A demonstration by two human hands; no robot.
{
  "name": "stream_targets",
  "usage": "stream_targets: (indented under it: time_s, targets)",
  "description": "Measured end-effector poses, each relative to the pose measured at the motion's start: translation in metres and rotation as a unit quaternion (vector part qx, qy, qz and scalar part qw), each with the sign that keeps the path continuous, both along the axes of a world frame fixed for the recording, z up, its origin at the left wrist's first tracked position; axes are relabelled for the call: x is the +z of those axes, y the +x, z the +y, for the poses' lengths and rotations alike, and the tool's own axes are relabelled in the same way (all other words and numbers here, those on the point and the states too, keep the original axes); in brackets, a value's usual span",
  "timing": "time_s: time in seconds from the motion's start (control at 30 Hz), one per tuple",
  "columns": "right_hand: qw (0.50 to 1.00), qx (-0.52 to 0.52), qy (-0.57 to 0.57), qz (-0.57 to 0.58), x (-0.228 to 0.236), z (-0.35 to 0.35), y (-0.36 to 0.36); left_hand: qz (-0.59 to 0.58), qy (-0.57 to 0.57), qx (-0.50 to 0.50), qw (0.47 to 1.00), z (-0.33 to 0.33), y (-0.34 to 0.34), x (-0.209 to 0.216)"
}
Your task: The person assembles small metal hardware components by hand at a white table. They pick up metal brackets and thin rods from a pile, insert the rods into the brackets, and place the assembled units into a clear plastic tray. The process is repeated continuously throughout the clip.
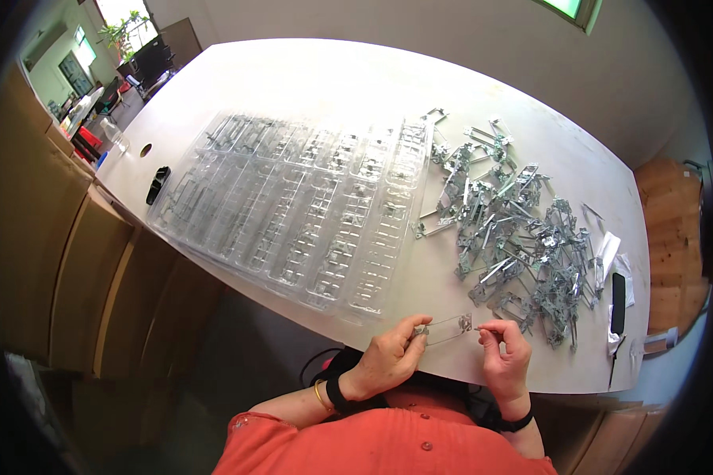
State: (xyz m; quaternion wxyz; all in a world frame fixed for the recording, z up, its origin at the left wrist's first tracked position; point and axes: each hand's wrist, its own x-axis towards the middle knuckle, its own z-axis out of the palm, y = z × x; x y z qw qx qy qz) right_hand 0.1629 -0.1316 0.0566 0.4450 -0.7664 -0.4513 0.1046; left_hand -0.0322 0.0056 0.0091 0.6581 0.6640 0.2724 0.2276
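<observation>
My left hand (390,355) grips one end of a thin metal bracket frame (465,322) at the front edge of the table. The frame's two slim bars run to the right and end in a flat, punched plate. Just right of that plate, my right hand (505,358) is closed in a pinch; what lies between its fingertips is too small to make out. Beyond the right hand spreads a tangled heap of similar grey metal brackets (523,229). Up and left of my hands, a clear plastic tray (356,310) has long compartments, many with metal parts in them.
The white table (309,71) has a rounded outline. A black object (158,185) lies left of the tray. On the right are a black bar-shaped thing (618,304) and white crumpled wrapping (608,255). Cardboard boxes (103,269) stand along the left; a wooden stool top (669,229) is at right.
</observation>
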Motion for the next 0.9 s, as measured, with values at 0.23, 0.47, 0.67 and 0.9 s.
stream_targets:
  time_s: [0.23,0.47,0.67,0.9]
  targets:
    - [0.999,-0.025,0.024,0.006,-0.001,-0.008,0.005,-0.036,0.221,0.059,0.973,-0.011,0.003,0.004]
    - [0.999,-0.026,0.037,-0.002,0.002,-0.014,0.009,0.001,0.373,0.097,0.923,-0.014,0.010,0.008]
    - [0.999,-0.023,0.031,-0.003,0.004,-0.025,0.016,0.017,0.439,0.107,0.892,-0.013,0.013,0.012]
    - [0.999,-0.015,0.038,-0.006,0.005,-0.028,0.018,0.046,0.501,0.094,0.859,-0.013,0.014,0.010]
